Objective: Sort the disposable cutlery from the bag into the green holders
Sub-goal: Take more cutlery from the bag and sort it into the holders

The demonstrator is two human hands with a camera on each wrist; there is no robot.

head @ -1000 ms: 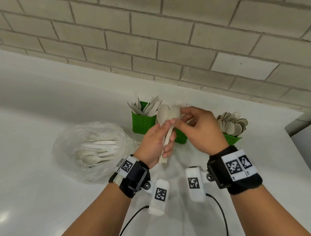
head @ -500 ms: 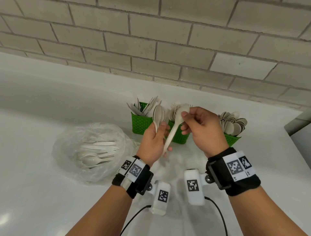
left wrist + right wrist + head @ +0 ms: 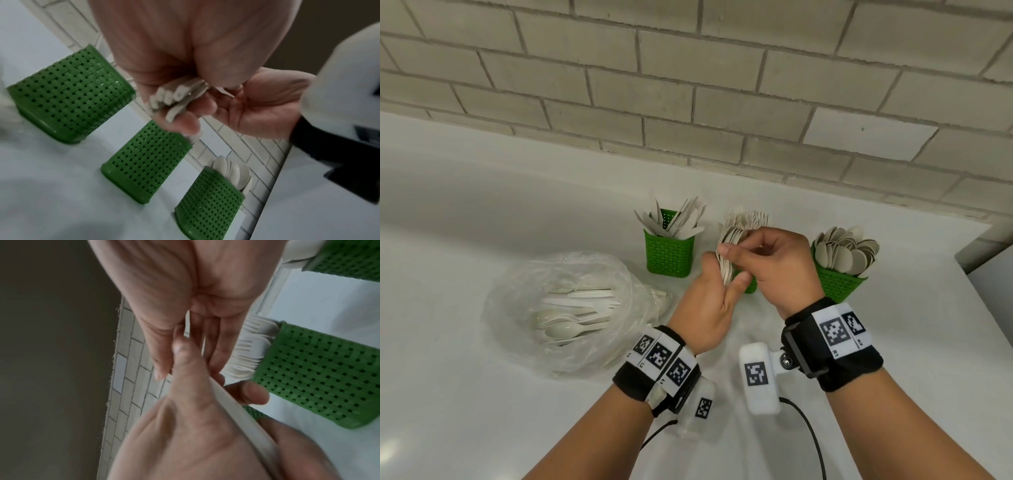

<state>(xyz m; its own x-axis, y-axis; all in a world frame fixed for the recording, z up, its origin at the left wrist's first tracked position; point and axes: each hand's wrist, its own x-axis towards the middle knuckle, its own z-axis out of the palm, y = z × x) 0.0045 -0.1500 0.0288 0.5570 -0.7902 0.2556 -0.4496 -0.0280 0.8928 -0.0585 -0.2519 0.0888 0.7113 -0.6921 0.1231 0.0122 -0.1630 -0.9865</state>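
My left hand [image 3: 724, 274] grips a bundle of beige spoons [image 3: 726, 263] by the handles; the handle ends [image 3: 174, 97] stick out below its curled fingers. My right hand [image 3: 732, 241] pinches the bowls at the top of the same bundle, just in front of the middle green holder [image 3: 749, 285], which holds forks [image 3: 751, 219]. The left green holder [image 3: 669, 255] holds knives. The right green holder [image 3: 839, 286] is packed with spoons. A clear plastic bag [image 3: 565, 308] with more cutlery lies to the left of my hands.
A brick wall [image 3: 688, 85] runs close behind the three holders. The white counter [image 3: 465, 222] ends at an edge on the far right. Cables from the wrist cameras trail below my forearms.
Earlier each hand held a separate spoon. Now the hands have come together, the spoons stand as one bundle in my left hand, and my right hand pinches their bowls.
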